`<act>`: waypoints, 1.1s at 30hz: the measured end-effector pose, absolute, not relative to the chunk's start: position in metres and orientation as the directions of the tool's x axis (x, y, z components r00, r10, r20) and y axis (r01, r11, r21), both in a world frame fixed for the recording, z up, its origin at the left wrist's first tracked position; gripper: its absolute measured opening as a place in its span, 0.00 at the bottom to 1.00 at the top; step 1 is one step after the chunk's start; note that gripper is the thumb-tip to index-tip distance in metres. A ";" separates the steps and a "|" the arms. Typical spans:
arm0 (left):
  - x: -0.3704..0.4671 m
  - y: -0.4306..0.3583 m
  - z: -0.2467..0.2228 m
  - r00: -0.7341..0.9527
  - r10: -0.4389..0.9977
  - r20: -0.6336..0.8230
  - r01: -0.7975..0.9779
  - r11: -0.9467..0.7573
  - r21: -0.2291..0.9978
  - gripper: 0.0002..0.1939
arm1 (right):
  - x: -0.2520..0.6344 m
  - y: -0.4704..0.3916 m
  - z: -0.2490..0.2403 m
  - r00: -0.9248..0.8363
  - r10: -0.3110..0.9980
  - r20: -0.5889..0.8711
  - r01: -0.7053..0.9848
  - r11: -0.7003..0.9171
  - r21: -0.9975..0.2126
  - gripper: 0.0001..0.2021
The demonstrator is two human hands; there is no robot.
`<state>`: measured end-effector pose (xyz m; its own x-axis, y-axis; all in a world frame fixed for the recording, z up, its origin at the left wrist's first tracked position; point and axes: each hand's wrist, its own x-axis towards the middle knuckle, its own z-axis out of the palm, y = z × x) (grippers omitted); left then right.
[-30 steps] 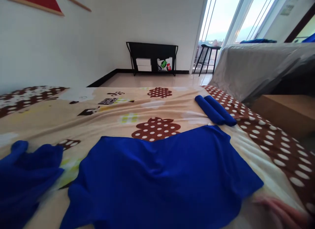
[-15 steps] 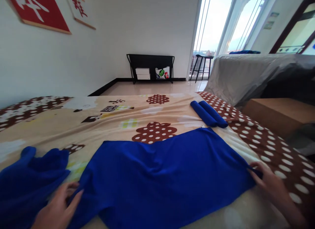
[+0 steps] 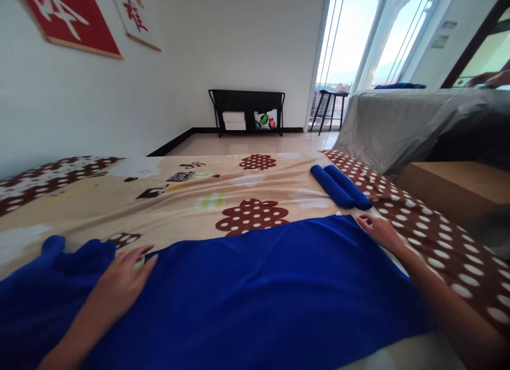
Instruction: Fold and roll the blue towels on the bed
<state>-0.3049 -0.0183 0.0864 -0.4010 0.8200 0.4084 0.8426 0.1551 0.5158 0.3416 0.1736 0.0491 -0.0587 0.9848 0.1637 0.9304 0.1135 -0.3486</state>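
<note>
A blue cloth [image 3: 255, 295] lies spread over the patterned blanket [image 3: 179, 221], its near part running out of view at the bottom. My left hand [image 3: 123, 274] is at the cloth's far left corner, thumb and fingers apart. At the far right corner, my right hand [image 3: 378, 231] rests beside the edge with its fingers loosely bent; no cloth shows between them. Two rolled blue cloths [image 3: 338, 187] lie side by side just beyond my right hand. Left of my left hand is a crumpled blue cloth [image 3: 59, 285], partly hidden by my arm.
A cardboard box [image 3: 458, 184] stands right of the bed. Behind it, a plastic-covered piece of furniture [image 3: 382, 126] carries a folded blue item [image 3: 400, 86]; another person's hand [image 3: 490, 80] shows above it. A black rack [image 3: 247, 102] and a stool [image 3: 332, 102] stand farther back.
My right hand has let go of the cloth's right edge and moved up to the far corner. My left hand has moved up and right. The cloth lies flatter; another person's hand has appeared.
</note>
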 end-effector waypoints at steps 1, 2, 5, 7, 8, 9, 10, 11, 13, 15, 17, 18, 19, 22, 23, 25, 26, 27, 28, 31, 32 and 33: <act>-0.311 -0.005 0.083 -0.350 0.852 0.390 0.871 0.142 0.470 0.20 | 0.330 0.189 0.044 -0.047 0.985 0.166 0.941 0.099 -0.323 0.19; -0.317 0.009 0.079 -0.310 0.875 0.373 0.892 0.132 0.432 0.19 | 0.322 0.200 0.039 -0.033 0.985 0.170 0.951 0.083 -0.297 0.18; -0.334 0.038 0.066 -0.293 0.887 0.357 0.909 0.143 0.392 0.15 | 0.316 0.215 0.025 -0.022 0.983 0.182 0.969 0.065 -0.238 0.14; -0.344 0.045 0.058 -0.270 0.899 0.344 0.916 0.130 0.379 0.15 | 0.323 0.218 0.020 -0.026 0.981 0.192 0.976 0.066 -0.207 0.13; -0.348 0.045 0.056 -0.248 0.910 0.332 0.919 0.112 0.378 0.15 | 0.328 0.219 0.019 -0.022 0.980 0.199 0.980 0.061 -0.192 0.13; -0.351 0.043 0.054 -0.221 0.922 0.317 0.920 0.089 0.382 0.14 | 0.332 0.220 0.019 -0.014 0.978 0.206 0.983 0.051 -0.175 0.14; -0.354 0.041 0.053 -0.195 0.934 0.300 0.918 0.066 0.391 0.14 | 0.336 0.221 0.018 -0.006 0.977 0.212 0.987 0.041 -0.158 0.15; -0.357 0.038 0.053 -0.167 0.945 0.282 0.916 0.042 0.400 0.13 | 0.340 0.223 0.017 -0.003 0.977 0.214 0.989 0.034 -0.142 0.16; -0.361 0.031 0.054 -0.120 0.959 0.257 0.913 0.005 0.408 0.12 | 0.343 0.224 0.014 -0.014 0.978 0.207 0.993 0.038 -0.111 0.17; -0.365 0.028 0.056 -0.091 0.969 0.231 0.914 -0.010 0.405 0.12 | 0.344 0.225 0.011 -0.034 0.980 0.198 0.995 0.051 -0.083 0.18; -0.370 0.030 0.058 -0.110 0.972 0.208 0.920 0.021 0.390 0.15 | 0.343 0.225 0.008 -0.025 0.977 0.211 0.998 0.037 -0.052 0.18; -0.372 0.032 0.058 -0.140 0.969 0.205 0.923 0.054 0.380 0.16 | 0.341 0.225 0.007 -0.011 0.974 0.226 0.999 0.020 -0.037 0.19; -0.375 0.036 0.058 -0.173 0.963 0.208 0.927 0.088 0.365 0.18 | 0.340 0.226 0.007 0.005 0.970 0.244 1.000 0.000 -0.022 0.19; -0.383 0.045 0.055 -0.224 0.948 0.228 0.943 0.151 0.298 0.21 | 0.337 0.225 0.009 0.018 0.959 0.281 1.000 -0.018 -0.003 0.19; -0.387 0.046 0.055 -0.214 0.951 0.223 0.951 0.150 0.272 0.21 | 0.338 0.224 0.011 0.008 0.958 0.285 1.000 -0.006 -0.005 0.19; -0.392 0.045 0.056 -0.195 0.957 0.217 0.967 0.150 0.204 0.19 | 0.339 0.218 0.019 -0.016 0.955 0.296 1.000 0.022 -0.017 0.19; -0.392 0.042 0.058 -0.200 0.953 0.228 0.972 0.165 0.166 0.19 | 0.339 0.214 0.025 -0.026 0.950 0.311 0.999 0.035 -0.024 0.19; -0.388 0.039 0.062 -0.218 0.943 0.251 0.973 0.192 0.126 0.20 | 0.335 0.207 0.032 -0.037 0.942 0.332 0.998 0.050 -0.031 0.20; -0.379 0.037 0.066 -0.225 0.931 0.287 0.974 0.209 0.086 0.22 | 0.328 0.200 0.040 -0.056 0.933 0.356 0.996 0.075 -0.040 0.21; -0.307 0.041 0.077 -0.062 0.933 0.355 0.997 0.073 -0.017 0.26 | 0.270 0.170 0.057 -0.223 0.895 0.387 0.960 0.271 -0.075 0.24; -0.270 0.047 0.078 0.056 0.940 0.336 0.998 -0.049 -0.029 0.26 | 0.240 0.160 0.060 -0.315 0.872 0.375 0.924 0.372 -0.089 0.25; -0.231 0.054 0.077 0.128 0.939 0.320 0.992 -0.125 -0.030 0.26 | 0.208 0.149 0.062 -0.424 0.835 0.349 0.869 0.485 -0.104 0.25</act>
<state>-0.2306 0.0542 0.0773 0.1277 0.9386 0.3204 0.9917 -0.1248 -0.0295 0.2077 0.1493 0.0616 -0.4244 0.8354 0.3493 0.8685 0.4847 -0.1040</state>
